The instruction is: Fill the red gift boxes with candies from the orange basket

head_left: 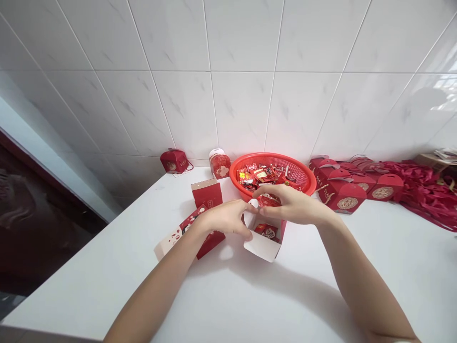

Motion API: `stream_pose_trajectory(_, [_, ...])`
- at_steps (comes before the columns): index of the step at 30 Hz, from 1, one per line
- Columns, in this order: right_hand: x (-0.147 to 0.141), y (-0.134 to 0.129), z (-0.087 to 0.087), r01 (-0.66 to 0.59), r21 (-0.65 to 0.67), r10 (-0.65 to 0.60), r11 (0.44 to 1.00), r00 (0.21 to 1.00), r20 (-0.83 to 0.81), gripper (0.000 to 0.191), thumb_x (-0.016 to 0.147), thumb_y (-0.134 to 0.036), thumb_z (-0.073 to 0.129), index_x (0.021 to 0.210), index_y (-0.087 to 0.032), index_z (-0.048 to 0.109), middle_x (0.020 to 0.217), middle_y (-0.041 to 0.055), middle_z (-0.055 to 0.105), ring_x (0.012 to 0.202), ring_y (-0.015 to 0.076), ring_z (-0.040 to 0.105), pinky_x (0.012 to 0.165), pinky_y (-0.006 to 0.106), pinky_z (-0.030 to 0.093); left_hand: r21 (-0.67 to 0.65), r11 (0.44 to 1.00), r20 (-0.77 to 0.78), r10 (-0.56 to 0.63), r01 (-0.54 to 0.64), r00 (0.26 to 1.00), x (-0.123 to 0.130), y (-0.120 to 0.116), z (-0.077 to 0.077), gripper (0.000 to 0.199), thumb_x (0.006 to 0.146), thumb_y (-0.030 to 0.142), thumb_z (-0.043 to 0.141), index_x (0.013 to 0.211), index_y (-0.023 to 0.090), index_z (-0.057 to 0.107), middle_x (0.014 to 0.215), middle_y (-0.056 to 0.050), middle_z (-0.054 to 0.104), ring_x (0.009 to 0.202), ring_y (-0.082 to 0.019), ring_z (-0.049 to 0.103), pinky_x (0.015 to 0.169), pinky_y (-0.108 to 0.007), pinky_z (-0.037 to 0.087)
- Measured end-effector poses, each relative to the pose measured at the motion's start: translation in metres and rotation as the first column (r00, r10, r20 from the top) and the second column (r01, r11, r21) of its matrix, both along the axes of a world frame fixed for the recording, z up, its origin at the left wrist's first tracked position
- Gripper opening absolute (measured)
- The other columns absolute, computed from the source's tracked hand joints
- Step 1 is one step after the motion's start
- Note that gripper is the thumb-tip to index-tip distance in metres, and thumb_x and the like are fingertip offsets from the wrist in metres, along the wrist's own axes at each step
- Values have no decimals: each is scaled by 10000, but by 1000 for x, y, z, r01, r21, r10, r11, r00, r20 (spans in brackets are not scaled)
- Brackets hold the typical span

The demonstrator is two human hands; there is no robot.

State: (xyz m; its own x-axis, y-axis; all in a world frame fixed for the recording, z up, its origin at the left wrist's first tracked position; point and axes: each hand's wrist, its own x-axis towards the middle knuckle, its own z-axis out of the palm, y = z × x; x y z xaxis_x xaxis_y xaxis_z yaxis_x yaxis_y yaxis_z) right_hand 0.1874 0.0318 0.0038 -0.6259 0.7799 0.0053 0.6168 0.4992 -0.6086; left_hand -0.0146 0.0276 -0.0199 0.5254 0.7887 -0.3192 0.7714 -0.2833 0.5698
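A small gift box, red outside and white inside, stands with its lid flaps open (262, 248) on the white table. Red wrapped candies (267, 232) lie inside it. My left hand (230, 216) grips the box's left side, with its thumb near the front flap. From the right, my right hand (285, 204) reaches over the box, its fingers closed at the far flap, close to my left fingertips. Just behind the box sits a red plastic basket (310, 180) with many wrapped candies, partly hidden by my right hand.
Left of my hands are red cartons (207, 194) and a printed box part (171, 240). A closed red box (174, 161) and a rounded red box (219, 164) stand by the tiled wall. Several red boxes (346, 197) and dark red ribbons (424, 190) lie at right.
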Motion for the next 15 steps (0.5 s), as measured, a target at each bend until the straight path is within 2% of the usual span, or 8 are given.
stream_pose_trajectory(2, [-3, 1, -2, -44, 3, 44, 999, 998, -52, 304, 875, -252, 540, 1157, -192, 636, 922, 38, 658, 771, 164, 576, 642, 262, 421, 2, 1000, -1, -5, 5, 1000, 0, 1, -1, 647, 609, 363, 719, 1229, 198, 638, 828, -2, 639, 749, -204, 606, 549, -248, 396])
stream_pose_trajectory(5, [-6, 3, -6, -49, -26, 49, 998, 999, -10, 256, 870, -196, 521, 1085, -189, 660, 889, 39, 674, 746, 166, 589, 629, 264, 424, -17, 1000, -23, 2, -2, 1000, 0, 1, -1, 609, 610, 368, 723, 1184, 177, 656, 777, 3, 630, 693, -195, 593, 511, -252, 374])
stream_pose_trajectory(7, [-5, 2, -5, -16, -13, 17, 1000, 1000, 12, 228, 876, -189, 511, 1038, -188, 672, 910, 50, 691, 775, 175, 611, 646, 266, 434, -27, 1000, -16, 11, -12, 1000, 0, 1, 1, 670, 617, 360, 727, 1258, 192, 624, 865, -2, 670, 722, -193, 614, 542, -247, 404])
stream_pose_trajectory(11, [9, -3, 6, 30, 100, -35, 994, 998, 43, 207, 888, -262, 536, 1029, -204, 675, 1028, 62, 696, 891, 199, 628, 699, 273, 446, -59, 998, 19, 23, -22, 1000, -2, 0, 3, 785, 633, 320, 733, 1387, 220, 537, 1193, -34, 675, 904, -208, 658, 682, -241, 473])
stream_pose_trajectory(15, [24, -7, 16, 54, 123, -81, 991, 970, 230, 321, 804, -316, 644, 1111, -222, 639, 1045, 65, 673, 889, 220, 623, 640, 267, 427, -65, 998, 17, 24, -23, 1000, -4, 1, 3, 817, 636, 342, 755, 1409, 223, 521, 1344, -56, 613, 1049, -239, 636, 781, -253, 481])
